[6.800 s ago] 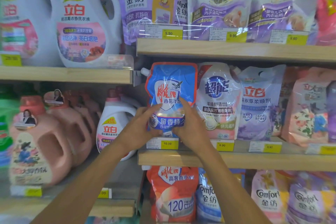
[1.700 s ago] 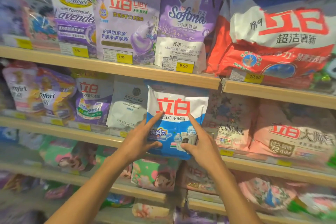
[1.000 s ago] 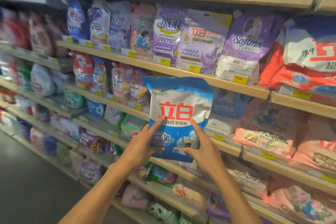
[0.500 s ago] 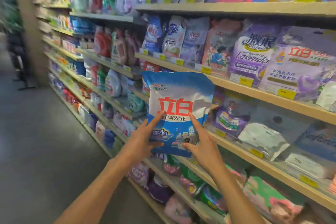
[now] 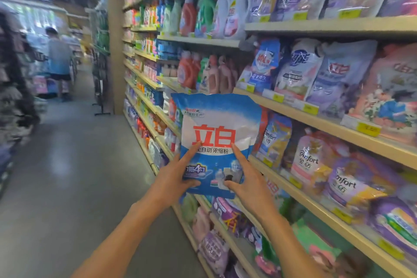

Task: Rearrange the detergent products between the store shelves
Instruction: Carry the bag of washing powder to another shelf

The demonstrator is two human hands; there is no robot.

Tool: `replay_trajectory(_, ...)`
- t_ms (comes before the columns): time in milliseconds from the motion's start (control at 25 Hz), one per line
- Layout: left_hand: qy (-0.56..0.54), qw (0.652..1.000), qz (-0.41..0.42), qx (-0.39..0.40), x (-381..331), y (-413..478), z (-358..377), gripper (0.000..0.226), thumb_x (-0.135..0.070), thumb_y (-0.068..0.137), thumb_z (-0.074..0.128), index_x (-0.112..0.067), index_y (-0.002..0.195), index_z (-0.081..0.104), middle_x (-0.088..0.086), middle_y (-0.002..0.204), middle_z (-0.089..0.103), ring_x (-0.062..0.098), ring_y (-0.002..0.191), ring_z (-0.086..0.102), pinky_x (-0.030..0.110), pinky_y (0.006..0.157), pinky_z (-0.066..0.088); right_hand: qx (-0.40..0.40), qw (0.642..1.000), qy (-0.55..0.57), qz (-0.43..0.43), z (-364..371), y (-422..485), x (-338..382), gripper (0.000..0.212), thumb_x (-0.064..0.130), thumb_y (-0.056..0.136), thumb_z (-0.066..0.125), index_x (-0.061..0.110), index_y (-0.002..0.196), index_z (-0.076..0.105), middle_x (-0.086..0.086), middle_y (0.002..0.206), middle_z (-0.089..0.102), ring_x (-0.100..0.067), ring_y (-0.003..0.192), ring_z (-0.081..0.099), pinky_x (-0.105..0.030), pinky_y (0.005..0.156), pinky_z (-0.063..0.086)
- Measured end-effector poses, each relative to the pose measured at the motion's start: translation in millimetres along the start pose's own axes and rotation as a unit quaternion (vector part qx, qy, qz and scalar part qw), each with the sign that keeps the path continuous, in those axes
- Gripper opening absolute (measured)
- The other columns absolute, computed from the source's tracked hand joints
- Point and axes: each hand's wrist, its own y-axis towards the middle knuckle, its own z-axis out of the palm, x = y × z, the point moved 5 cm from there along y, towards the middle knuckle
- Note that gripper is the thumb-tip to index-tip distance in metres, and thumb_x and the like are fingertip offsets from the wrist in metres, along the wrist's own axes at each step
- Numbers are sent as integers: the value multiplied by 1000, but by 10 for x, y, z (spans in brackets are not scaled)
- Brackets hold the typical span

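At nine o'clock of the view the aisle floor [image 5: 67, 176] is running away towards a person [image 5: 59, 56] standing far down it, well apart from the work. Coming in from about seven o'clock, the left hand [image 5: 174, 176] is grasping the blue and white detergent bag [image 5: 217, 140] along its lower left side, forefinger lying up the face of the pack and thumb pressing near the bottom edge. The bag is sitting at the centre of the view, held upright in the air in front of the shelving and touching no shelf; its long axis is running from six to twelve o'clock, with the sealed top uppermost. From about five o'clock the right hand [image 5: 246, 180] is grasping the lower right side in the same way, so the two hands are mirroring each other and sharing the weight about evenly.

The relation that matters is this: the shelves [image 5: 316, 119] are lying at two to three o'clock of the bag, packed with standing pouches [image 5: 311, 165], while the bottles [image 5: 212, 72] are standing further off at about twelve. The right hand is the nearer to the shelf face. Any placing will probably mean swinging the upright pack rightward and finding a gap, and none is showing clearly from here.
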Motion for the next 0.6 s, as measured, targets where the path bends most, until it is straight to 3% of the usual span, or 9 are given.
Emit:
replay_trajectory(120, 26, 999, -13, -14, 374, 439, -179, 107, -20, 85, 78, -74, 141, 5, -10, 158, 31, 16, 111, 61, 38, 85, 58, 7, 999, 36, -8, 319, 619, -61, 103, 21, 87, 81, 68, 150, 14, 26, 133, 45, 7, 113, 40, -20, 86, 40)
replay_trajectory(280, 35, 999, -33, -23, 889, 1155, -402, 107, -18, 85, 78, -74, 140, 5, -9, 155, 33, 18, 117, 59, 43, 89, 58, 24, 998, 48, -26, 732, 1581, -145, 105, 19, 87, 81, 74, 144, 12, 24, 129, 46, 9, 108, 40, -15, 80, 41)
replay_trajectory(440, 30, 998, -26, -49, 1398, 1757, -558, 110, -15, 86, 77, -82, 132, 2, -12, 159, 26, 14, 115, 59, 38, 85, 60, 14, 998, 41, -47, 1075, 2391, -190, 105, 17, 84, 83, 69, 148, 17, 26, 134, 44, 21, 104, 35, 4, 75, 36)
replay_trajectory(520, 31, 998, -29, -54, 1693, 2055, -598, 110, -16, 85, 77, -82, 133, 3, -12, 161, 23, 12, 112, 60, 31, 77, 61, 11, 998, 41, -48, 1263, 2741, -234, 104, 17, 84, 83, 67, 149, 19, 25, 138, 45, 20, 109, 37, 2, 78, 37)
replay_trajectory(600, 35, 998, -27, -53, 1977, 2367, -615, 109, -19, 85, 78, -79, 136, 2, -12, 159, 27, 7, 104, 60, 15, 66, 53, 9, 998, 40, -40, 1421, 3048, -292, 103, 18, 85, 83, 67, 149, 19, 22, 140, 48, 9, 116, 45, -9, 85, 42)
